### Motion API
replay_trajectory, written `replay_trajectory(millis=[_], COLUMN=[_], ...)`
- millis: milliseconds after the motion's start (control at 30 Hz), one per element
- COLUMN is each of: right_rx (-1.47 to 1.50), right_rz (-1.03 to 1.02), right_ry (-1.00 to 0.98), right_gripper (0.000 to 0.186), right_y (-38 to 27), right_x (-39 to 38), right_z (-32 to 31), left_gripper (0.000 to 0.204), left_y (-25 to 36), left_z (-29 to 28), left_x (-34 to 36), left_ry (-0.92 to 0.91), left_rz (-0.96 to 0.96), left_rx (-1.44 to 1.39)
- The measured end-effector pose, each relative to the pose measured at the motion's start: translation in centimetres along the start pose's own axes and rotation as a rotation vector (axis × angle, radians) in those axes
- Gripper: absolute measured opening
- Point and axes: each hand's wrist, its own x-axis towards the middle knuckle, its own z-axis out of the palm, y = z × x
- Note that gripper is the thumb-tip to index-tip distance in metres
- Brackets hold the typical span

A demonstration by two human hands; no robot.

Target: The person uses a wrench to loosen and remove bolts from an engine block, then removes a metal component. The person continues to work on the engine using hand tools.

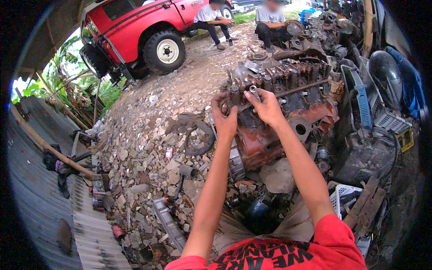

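A greasy engine block (261, 139) with reddish-brown sides and a row of valve gear (292, 74) along its top sits in front of me. My left hand (225, 114) is at the near end of the engine's top, fingers curled and thumb raised around something I cannot make out. Just right of it, my right hand (265, 105) grips a short silver socket-like tool (254, 91), its round end upward beside an upright dark cylindrical part (235, 93).
A red off-road vehicle (121, 24) stands beyond the rubble ground (135, 148). Two people (211, 20) (270, 22) sit at the back among engine parts. Crates (389, 117), a dark tank (364, 157) and scrap line the right. Corrugated sheeting (54, 189) runs along the left; a rock (276, 175) lies below the engine.
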Motion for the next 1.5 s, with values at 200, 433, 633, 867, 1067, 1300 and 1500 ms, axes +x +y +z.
replay_trajectory(millis=[200,433,633,867,1067,1300,1500], right_rx=[-0.030,-0.014,0.222,0.247,0.607,0.384,-0.338], right_rz=[-0.010,0.051,0.172,0.270,0.474,0.375,-0.190], right_ry=[0.027,0.032,-0.031,-0.101,-0.067,-0.044,0.139], right_gripper=[0.031,0.033,0.032,0.031,0.027,0.030,0.040], right_y=[-0.7,-1.2,-1.3,-1.9,-4.0,-4.5,-5.1], right_x=[0.0,0.7,1.2,2.0,1.1,0.9,2.6], right_z=[0.1,0.0,-0.8,-2.2,-1.9,-2.5,-2.0], left_gripper=[0.041,0.030,0.036,0.029,0.014,0.010,0.007], left_y=[-0.5,-0.1,-0.6,-0.7,-1.1,-1.7,-1.4], left_z=[0.8,1.1,2.6,4.8,5.6,5.7,5.0], left_x=[-0.6,-1.9,-2.6,-2.8,-1.2,-0.7,0.0], left_ry=[0.128,0.145,0.128,0.224,0.389,0.405,0.347], left_rz=[0.139,0.512,0.561,0.447,0.374,0.505,0.624], left_rx=[0.242,0.714,0.955,0.994,0.746,0.758,0.793])
